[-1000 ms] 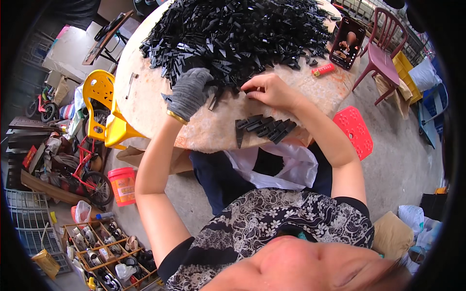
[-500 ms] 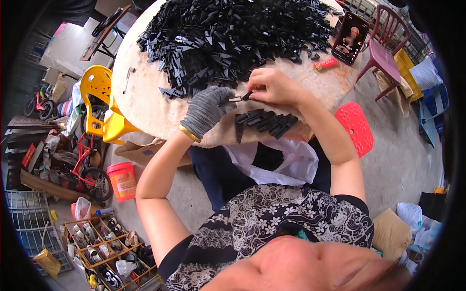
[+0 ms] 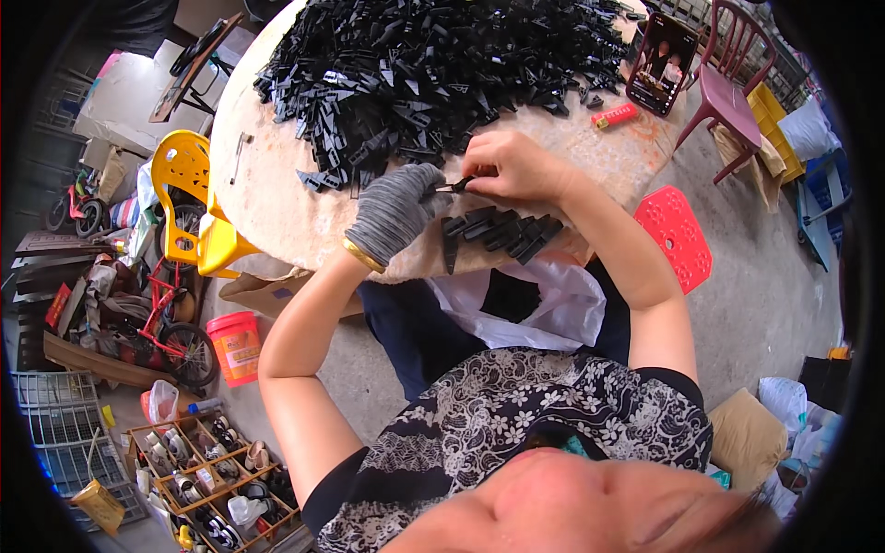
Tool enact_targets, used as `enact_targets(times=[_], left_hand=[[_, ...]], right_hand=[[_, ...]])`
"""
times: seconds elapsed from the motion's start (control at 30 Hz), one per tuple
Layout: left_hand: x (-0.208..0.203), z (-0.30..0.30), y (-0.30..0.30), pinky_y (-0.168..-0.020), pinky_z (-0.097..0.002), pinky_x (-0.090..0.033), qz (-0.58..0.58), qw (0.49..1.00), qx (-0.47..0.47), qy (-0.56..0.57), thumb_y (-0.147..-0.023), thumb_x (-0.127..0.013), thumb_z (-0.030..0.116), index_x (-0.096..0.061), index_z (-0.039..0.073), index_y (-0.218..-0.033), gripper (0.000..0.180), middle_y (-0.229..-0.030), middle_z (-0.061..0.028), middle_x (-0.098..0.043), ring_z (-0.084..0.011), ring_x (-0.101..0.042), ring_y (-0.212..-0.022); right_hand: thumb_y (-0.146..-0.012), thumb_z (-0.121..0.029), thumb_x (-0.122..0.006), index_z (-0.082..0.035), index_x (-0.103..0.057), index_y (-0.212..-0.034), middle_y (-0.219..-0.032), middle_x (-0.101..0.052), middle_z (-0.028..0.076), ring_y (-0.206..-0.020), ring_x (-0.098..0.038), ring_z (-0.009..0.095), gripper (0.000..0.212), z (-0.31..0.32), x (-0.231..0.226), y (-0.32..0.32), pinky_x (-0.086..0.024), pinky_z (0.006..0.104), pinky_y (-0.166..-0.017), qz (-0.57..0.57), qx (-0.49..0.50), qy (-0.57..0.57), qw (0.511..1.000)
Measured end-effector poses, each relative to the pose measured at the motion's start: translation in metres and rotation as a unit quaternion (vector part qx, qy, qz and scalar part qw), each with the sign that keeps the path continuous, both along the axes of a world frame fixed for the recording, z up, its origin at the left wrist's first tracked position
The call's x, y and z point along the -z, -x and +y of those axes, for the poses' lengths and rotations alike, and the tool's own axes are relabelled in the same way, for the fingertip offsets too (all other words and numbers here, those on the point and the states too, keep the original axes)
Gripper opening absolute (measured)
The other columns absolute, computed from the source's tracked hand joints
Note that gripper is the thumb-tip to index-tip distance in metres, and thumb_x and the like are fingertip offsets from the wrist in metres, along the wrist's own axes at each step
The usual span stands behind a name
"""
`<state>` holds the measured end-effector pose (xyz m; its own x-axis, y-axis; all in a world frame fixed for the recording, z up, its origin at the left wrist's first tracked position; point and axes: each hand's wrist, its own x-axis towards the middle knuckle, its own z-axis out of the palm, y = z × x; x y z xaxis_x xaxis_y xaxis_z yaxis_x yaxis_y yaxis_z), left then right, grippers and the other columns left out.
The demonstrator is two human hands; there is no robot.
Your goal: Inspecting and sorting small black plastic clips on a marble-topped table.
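On a round cloth-covered table (image 3: 277,217), my hands meet just in front of a large pile of small black plastic pieces (image 3: 442,74). My left hand (image 3: 392,217), in a grey glove, is closed on a thin shiny metal piece (image 3: 446,188) that sticks out toward the right. Bare, my right hand (image 3: 516,166) pinches a small black plastic piece (image 3: 463,183) against the metal's end. Fingers hide most of both. Nearer me lies a slanted row of black plastic pieces (image 3: 502,232). Below the table edge, a white plastic bag (image 3: 581,309) gapes open with black inside.
A phone (image 3: 662,64) and a red lighter (image 3: 615,115) lie at the table's right. Around it stand a yellow chair (image 3: 184,198), a red stool (image 3: 675,238) and a maroon chair (image 3: 728,97). A red bucket (image 3: 235,348) and a wooden shoe rack (image 3: 217,470) are at left.
The black piece between my fingertips has tilted slightly, and my right hand has moved a little left. The picture on the phone differs. Otherwise the view has only shifted slightly.
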<state>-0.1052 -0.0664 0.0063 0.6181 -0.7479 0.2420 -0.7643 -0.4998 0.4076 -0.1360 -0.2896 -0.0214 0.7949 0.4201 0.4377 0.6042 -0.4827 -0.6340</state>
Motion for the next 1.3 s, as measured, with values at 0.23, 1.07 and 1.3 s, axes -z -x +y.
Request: enact_targets(times=[0.23, 1.07, 1.3], left_hand=[[-0.008, -0.008, -0.002, -0.066, -0.0401, -0.05, -0.061, 0.994, 0.01, -0.092, -0.08, -0.067, 0.023, -0.063, 0.005, -0.09, 0.022, -0.081, -0.0154, -0.064, -0.0333, -0.063, -0.075], [-0.025, -0.054, -0.024, -0.073, -0.0425, -0.052, -0.045, 0.945, 0.059, -0.317, -0.076, -0.067, 0.02, -0.063, 0.003, -0.092, 0.024, -0.085, -0.0199, -0.066, -0.0349, -0.064, -0.08], [0.029, -0.023, -0.02, -0.069, -0.0345, -0.051, 0.181, 0.971, 0.096, 0.122, -0.079, -0.069, 0.017, -0.039, 0.009, -0.135, 0.064, -0.08, -0.0122, -0.063, -0.0243, -0.064, -0.076]], right_hand=[[-0.072, -0.015, -0.07, -0.005, -0.065, -0.078, -0.077, -0.061, 0.009, -0.076, -0.062, 0.027, 0.013, 0.0, 0.004, -0.002, -0.049, 0.0354, -0.068, -0.011, 0.008, 0.011, 1.0], [-0.072, -0.017, -0.07, -0.007, -0.069, -0.086, -0.085, -0.063, 0.01, -0.082, -0.061, 0.029, 0.017, -0.004, 0.016, -0.005, -0.05, 0.0363, -0.073, -0.047, -0.006, 0.001, 0.999], [-0.075, -0.005, -0.07, -0.004, -0.066, -0.098, -0.088, -0.065, 0.007, -0.08, -0.062, 0.016, 0.023, -0.013, 0.007, -0.009, -0.05, 0.0295, -0.07, 0.13, -0.09, -0.116, 0.981]])
